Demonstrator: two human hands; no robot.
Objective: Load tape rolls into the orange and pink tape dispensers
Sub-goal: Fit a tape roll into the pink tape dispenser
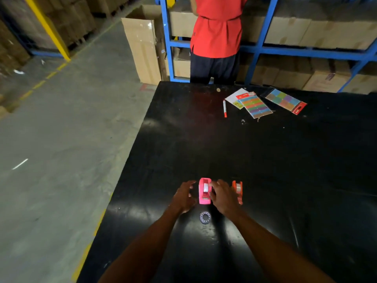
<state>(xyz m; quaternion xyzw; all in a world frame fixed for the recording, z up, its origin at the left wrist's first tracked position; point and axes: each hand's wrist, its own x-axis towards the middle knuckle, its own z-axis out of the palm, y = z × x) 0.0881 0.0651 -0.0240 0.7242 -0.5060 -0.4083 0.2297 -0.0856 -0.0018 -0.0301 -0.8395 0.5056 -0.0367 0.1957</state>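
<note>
Flanking the pink dispenser (205, 190) so it can't slide, I hold my left hand (183, 196) unclenched beside it, right hand (222, 196) gripping its side.

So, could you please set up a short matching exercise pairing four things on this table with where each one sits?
Things:
1. pink dispenser
2. orange dispenser
3. loose tape roll
4. red pen

Places:
A. far side of the table, left of the sticker packs
B. between the two hands
C. just right of the right hand
D. nearer the person than the pink dispenser, flat on the table

Pairs: 1-B, 2-C, 3-D, 4-A
</note>
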